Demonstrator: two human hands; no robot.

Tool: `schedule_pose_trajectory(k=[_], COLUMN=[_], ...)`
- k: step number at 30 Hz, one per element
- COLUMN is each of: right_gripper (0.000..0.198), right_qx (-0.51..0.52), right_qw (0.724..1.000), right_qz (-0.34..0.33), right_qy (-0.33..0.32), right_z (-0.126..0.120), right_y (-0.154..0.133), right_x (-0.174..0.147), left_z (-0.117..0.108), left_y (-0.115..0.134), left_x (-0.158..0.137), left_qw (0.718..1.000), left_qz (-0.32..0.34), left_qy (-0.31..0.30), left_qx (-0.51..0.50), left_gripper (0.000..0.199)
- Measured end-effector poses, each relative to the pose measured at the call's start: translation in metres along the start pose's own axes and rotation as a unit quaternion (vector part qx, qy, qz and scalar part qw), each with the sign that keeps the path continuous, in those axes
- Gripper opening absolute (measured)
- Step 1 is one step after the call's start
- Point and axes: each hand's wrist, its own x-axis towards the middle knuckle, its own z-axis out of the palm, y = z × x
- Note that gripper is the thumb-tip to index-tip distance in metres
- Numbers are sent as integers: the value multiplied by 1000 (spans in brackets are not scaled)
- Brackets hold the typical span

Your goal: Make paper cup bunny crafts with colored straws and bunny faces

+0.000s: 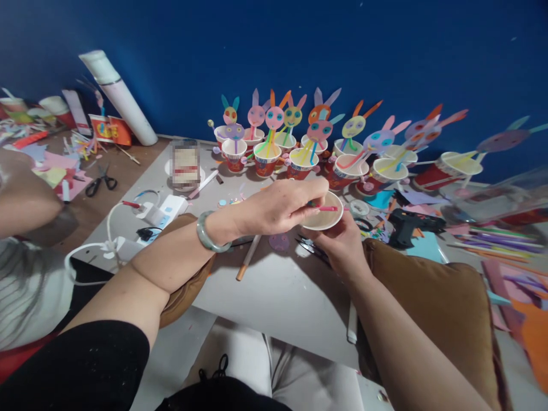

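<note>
My right hand is wrapped round a paper cup from the right and below, with its white mouth tilted toward me. Over the cup's left rim reaches my left hand, its fingers closed on a thin pink straw that lies across the inside. A bit of pink also shows just outside the right rim. The fingers hide the straw's left end. Below the hands, a purple paper face lies on the grey table, near a white stick with a tan end.
Several red cups with paper rabbit heads line the blue wall. A black glue gun, straws and a brown cushion are at right. To the left are a power strip, scissors and another person's arm.
</note>
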Motion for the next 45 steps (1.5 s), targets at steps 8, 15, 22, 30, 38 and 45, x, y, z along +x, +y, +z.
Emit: schedule_pose_trajectory(k=[8, 15, 22, 30, 38, 45], right_gripper=[64, 56, 54, 57, 59, 57], right_qx=[19, 25, 45, 50, 69, 66], right_qw=[1000, 999, 999, 997, 995, 996], right_qz=[2, -9, 10, 29, 64, 49], right_qy=[-4, -18, -26, -42, -44, -34], right_z=[5, 7, 5, 3, 4, 4], right_y=[-4, -8, -8, -7, -10, -7], right_x=[-1, -2, -2, -2, -3, -3], left_z=[2, 2, 5, 9, 10, 9], left_y=[-6, -7, -12, -20, -20, -30], left_x=[2, 3, 4, 4, 5, 7], left_qw=[998, 997, 990, 975, 966, 964], left_qz=[2, -33, -55, -93, -105, -104], left_qy=[35, 42, 84, 146, 154, 158], left_qx=[-57, -55, -96, -143, -178, -187], left_gripper=[10, 6, 7, 6, 16, 17])
